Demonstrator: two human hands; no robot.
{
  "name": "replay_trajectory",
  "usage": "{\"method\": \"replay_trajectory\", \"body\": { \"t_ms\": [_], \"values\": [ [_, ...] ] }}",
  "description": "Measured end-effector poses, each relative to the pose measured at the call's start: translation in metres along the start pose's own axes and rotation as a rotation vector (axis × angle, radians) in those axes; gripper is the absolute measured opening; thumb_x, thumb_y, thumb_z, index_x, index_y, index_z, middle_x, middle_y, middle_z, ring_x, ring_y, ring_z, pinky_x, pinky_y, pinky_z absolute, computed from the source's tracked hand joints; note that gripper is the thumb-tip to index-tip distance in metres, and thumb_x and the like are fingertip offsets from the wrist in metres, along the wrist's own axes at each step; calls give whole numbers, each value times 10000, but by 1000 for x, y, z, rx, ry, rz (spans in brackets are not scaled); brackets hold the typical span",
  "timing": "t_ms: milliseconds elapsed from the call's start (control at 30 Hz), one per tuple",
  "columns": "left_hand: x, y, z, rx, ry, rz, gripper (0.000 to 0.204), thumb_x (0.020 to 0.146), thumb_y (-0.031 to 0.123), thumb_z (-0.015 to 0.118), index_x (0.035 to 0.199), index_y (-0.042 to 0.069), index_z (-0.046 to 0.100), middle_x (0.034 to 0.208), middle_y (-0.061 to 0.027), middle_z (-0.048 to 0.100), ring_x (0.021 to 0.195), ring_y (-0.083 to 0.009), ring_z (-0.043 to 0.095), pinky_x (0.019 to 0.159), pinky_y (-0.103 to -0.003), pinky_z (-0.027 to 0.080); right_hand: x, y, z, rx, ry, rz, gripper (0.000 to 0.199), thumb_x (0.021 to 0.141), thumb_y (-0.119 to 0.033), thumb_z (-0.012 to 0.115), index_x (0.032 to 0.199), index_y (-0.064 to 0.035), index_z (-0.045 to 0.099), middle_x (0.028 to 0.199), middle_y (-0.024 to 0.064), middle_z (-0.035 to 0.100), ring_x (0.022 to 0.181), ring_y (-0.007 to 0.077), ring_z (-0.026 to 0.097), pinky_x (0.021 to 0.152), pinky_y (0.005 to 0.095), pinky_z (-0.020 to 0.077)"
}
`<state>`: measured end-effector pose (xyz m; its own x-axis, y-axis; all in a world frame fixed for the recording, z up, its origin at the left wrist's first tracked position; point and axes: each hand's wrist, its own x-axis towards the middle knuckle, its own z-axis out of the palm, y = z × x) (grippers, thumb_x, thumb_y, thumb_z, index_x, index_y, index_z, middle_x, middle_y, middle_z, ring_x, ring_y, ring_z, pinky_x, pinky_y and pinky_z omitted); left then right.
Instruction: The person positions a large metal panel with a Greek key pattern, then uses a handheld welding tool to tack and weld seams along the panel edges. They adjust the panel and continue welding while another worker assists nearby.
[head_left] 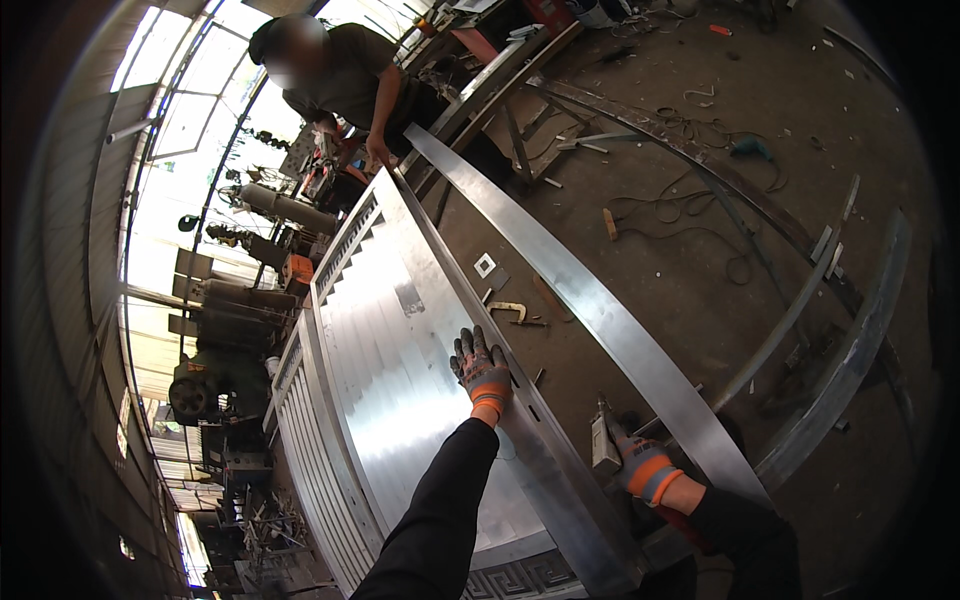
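A silvery metal door [385,330] with louvres and a fret-pattern strip lies slantwise before me. My left hand [481,368], in a dark glove with an orange cuff, rests on its panel near the right frame edge, fingers spread and holding nothing. To the right, lower down, my right hand [640,462] wears a grey and orange glove. It is closed around a pale, box-shaped piece [604,446] with a narrow tip, just off the door's edge; its exact kind is unclear. A long flat metal strip [580,290] runs past this hand on its right.
At the far end, another person [345,80] has a hand by the door's corner. On the floor are a C-clamp [510,311], a square plate with a hole [485,265], a green power tool [752,148] with its cord, and curved metal bars [850,360]. Machinery [240,290] stands at left.
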<state>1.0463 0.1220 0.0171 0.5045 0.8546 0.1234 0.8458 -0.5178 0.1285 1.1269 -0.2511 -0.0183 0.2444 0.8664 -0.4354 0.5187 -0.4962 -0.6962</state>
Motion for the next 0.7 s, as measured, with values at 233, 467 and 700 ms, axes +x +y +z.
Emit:
{"method": "replay_trajectory", "body": {
  "t_ms": [233,467,700],
  "values": [
    [0,0,0,-4,-10,-4,663,1098,362,596,1735,208,495,1839,-131,385,1710,-372,303,1399,-544,198,-1,-1,-4,-1,-4,-11,1094,917,-412,779,1808,-95,229,1139,255,821,1054,442,805,894,559,623],
    [-1,-1,0,-16,-30,-14,681,1105,386,584,1751,207,468,1857,-128,353,1719,-370,288,1400,-545,192,-5,1,-3,91,67,-63,1077,940,-509,756,1800,-107,249,1176,258,815,1086,462,792,936,553,617],
    [1,-4,3,12,-29,-2,694,1105,408,581,1756,202,457,1861,-133,343,1727,-361,278,1399,-553,175,0,1,0,-7,-8,-4,1094,924,-490,774,1803,-125,235,1210,241,818,1111,424,804,924,538,624]
  ]
}}
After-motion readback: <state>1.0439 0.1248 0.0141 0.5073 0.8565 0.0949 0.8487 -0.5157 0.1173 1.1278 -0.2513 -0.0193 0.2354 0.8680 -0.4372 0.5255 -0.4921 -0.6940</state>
